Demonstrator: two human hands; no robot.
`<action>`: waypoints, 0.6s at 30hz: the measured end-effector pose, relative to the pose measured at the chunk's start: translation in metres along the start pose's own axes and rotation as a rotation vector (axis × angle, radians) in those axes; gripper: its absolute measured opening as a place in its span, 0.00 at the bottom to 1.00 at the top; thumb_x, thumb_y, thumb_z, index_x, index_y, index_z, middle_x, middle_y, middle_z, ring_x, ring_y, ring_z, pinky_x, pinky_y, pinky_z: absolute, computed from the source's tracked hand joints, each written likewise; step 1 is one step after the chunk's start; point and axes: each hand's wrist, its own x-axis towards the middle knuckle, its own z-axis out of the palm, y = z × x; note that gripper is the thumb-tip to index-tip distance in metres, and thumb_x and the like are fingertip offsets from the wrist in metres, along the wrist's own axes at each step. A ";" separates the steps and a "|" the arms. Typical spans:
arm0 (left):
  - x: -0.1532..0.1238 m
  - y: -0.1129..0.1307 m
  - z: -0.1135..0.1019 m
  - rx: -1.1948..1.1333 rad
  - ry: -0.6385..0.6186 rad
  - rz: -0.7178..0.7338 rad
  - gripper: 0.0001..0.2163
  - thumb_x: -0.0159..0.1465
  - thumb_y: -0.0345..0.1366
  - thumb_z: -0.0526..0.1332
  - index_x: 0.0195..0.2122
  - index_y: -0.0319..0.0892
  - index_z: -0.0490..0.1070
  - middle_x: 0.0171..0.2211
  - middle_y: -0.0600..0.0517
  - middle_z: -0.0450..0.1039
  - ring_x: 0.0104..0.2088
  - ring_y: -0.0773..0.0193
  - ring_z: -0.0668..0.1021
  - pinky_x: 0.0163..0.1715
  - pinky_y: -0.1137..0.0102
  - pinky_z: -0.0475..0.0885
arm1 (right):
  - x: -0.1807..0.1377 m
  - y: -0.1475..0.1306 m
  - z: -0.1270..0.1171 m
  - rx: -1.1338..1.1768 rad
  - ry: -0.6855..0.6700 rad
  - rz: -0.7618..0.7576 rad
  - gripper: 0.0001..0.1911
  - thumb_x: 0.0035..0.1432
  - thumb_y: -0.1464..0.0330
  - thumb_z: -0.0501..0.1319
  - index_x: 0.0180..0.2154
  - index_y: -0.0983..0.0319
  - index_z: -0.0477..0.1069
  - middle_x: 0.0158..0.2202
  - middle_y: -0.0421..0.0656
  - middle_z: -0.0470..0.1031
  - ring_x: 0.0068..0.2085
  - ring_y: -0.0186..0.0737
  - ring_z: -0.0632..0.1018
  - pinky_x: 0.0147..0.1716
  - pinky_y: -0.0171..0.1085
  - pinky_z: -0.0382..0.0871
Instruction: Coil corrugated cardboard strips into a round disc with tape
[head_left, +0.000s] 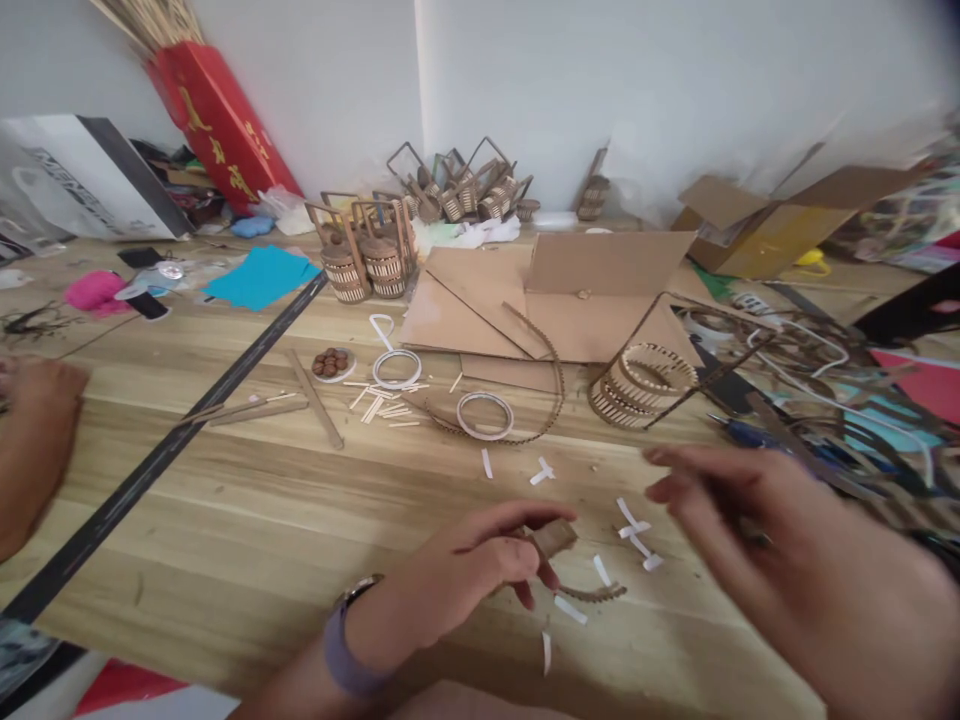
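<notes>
My left hand point(487, 560), with a watch on its wrist, is closed around a folded brown cardboard strip point(556, 538). A narrow notched strip point(596, 594) sticks out below its fingers; whether the two are one piece I cannot tell. My right hand point(780, 540) hovers to the right, blurred, with its fingertips apart and nothing visible between them. White paper tape pieces point(636, 528) lie on the wood between the hands. Beyond them are a slatted round basket frame point(645, 385), a tape roll point(486, 416) and a long curved notched strip point(559, 375).
Small sticks point(382, 405) lie near a second tape roll point(397, 369) and a dish of brown balls point(332, 364). Flat cardboard point(472, 300), finished little baskets point(367, 265) and an open carton point(787, 225) stand behind. Another person's hand point(37, 430) rests at left.
</notes>
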 end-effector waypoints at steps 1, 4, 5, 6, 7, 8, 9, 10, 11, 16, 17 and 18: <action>0.003 -0.001 -0.001 0.010 0.004 0.005 0.22 0.61 0.40 0.57 0.56 0.38 0.70 0.47 0.42 0.74 0.41 0.56 0.77 0.36 0.66 0.70 | -0.001 -0.012 0.009 -0.046 -0.030 -0.097 0.10 0.64 0.64 0.58 0.46 0.55 0.70 0.33 0.46 0.79 0.25 0.43 0.79 0.19 0.37 0.69; 0.009 -0.003 -0.005 0.052 0.018 0.006 0.22 0.62 0.39 0.55 0.56 0.38 0.71 0.48 0.41 0.75 0.42 0.55 0.77 0.37 0.65 0.70 | 0.005 -0.039 0.030 -0.019 -0.098 -0.263 0.17 0.67 0.71 0.49 0.54 0.59 0.67 0.35 0.47 0.78 0.33 0.42 0.81 0.30 0.36 0.75; 0.010 -0.004 -0.006 0.063 0.025 0.006 0.22 0.61 0.39 0.56 0.55 0.38 0.72 0.46 0.41 0.76 0.42 0.54 0.77 0.37 0.65 0.70 | 0.009 -0.043 0.034 0.011 -0.120 -0.283 0.18 0.67 0.72 0.49 0.55 0.60 0.66 0.36 0.48 0.77 0.34 0.41 0.81 0.31 0.35 0.76; 0.011 -0.004 -0.008 0.071 0.033 0.005 0.22 0.61 0.40 0.56 0.54 0.37 0.72 0.44 0.42 0.77 0.41 0.55 0.77 0.37 0.65 0.70 | 0.012 -0.044 0.036 0.044 -0.145 -0.299 0.18 0.67 0.71 0.50 0.56 0.61 0.65 0.37 0.48 0.77 0.34 0.40 0.81 0.30 0.35 0.76; 0.013 -0.005 -0.009 0.080 0.040 0.001 0.21 0.61 0.40 0.56 0.52 0.36 0.74 0.41 0.43 0.77 0.39 0.56 0.77 0.37 0.65 0.71 | 0.015 -0.044 0.038 0.077 -0.170 -0.314 0.18 0.68 0.71 0.50 0.56 0.62 0.66 0.38 0.48 0.76 0.34 0.40 0.81 0.29 0.34 0.76; 0.014 -0.005 -0.011 0.090 0.044 -0.002 0.20 0.61 0.41 0.56 0.50 0.36 0.75 0.39 0.44 0.77 0.38 0.57 0.77 0.36 0.66 0.71 | 0.017 -0.043 0.039 0.110 -0.193 -0.329 0.17 0.68 0.70 0.51 0.56 0.63 0.67 0.38 0.48 0.75 0.33 0.39 0.80 0.28 0.34 0.76; 0.015 -0.006 -0.013 0.099 0.042 0.000 0.19 0.61 0.41 0.56 0.48 0.36 0.75 0.37 0.45 0.77 0.36 0.58 0.76 0.35 0.66 0.70 | 0.019 -0.042 0.039 0.143 -0.216 -0.340 0.16 0.68 0.69 0.51 0.54 0.63 0.68 0.37 0.48 0.75 0.31 0.38 0.80 0.28 0.33 0.76; 0.017 -0.006 -0.015 0.110 0.032 0.006 0.18 0.61 0.41 0.56 0.47 0.36 0.76 0.36 0.46 0.76 0.35 0.59 0.76 0.34 0.67 0.70 | 0.020 -0.040 0.040 0.177 -0.243 -0.344 0.15 0.68 0.69 0.51 0.53 0.62 0.70 0.36 0.47 0.75 0.31 0.37 0.80 0.27 0.33 0.76; 0.018 -0.007 -0.017 0.122 0.014 0.015 0.18 0.61 0.41 0.56 0.46 0.36 0.77 0.35 0.46 0.76 0.34 0.60 0.75 0.33 0.68 0.70 | 0.021 -0.039 0.041 0.217 -0.267 -0.340 0.14 0.68 0.70 0.52 0.51 0.61 0.71 0.35 0.46 0.75 0.30 0.37 0.80 0.27 0.32 0.76; 0.022 -0.011 -0.023 0.135 -0.040 0.012 0.16 0.60 0.40 0.56 0.45 0.38 0.76 0.34 0.48 0.74 0.34 0.61 0.74 0.31 0.69 0.68 | 0.024 -0.039 0.043 0.414 -0.346 -0.274 0.14 0.66 0.73 0.55 0.49 0.57 0.73 0.33 0.42 0.74 0.33 0.35 0.78 0.30 0.30 0.75; 0.022 -0.011 -0.023 0.131 -0.037 0.004 0.16 0.60 0.39 0.56 0.45 0.39 0.76 0.34 0.49 0.74 0.33 0.61 0.74 0.31 0.70 0.68 | 0.025 -0.040 0.044 0.430 -0.356 -0.261 0.14 0.65 0.74 0.55 0.49 0.56 0.73 0.32 0.41 0.74 0.33 0.35 0.78 0.30 0.29 0.75; 0.022 -0.011 -0.024 0.128 -0.034 -0.002 0.16 0.60 0.39 0.56 0.45 0.38 0.76 0.33 0.49 0.74 0.32 0.62 0.74 0.31 0.70 0.67 | 0.025 -0.040 0.044 0.441 -0.366 -0.249 0.14 0.65 0.75 0.56 0.48 0.56 0.73 0.32 0.41 0.74 0.33 0.35 0.78 0.30 0.29 0.74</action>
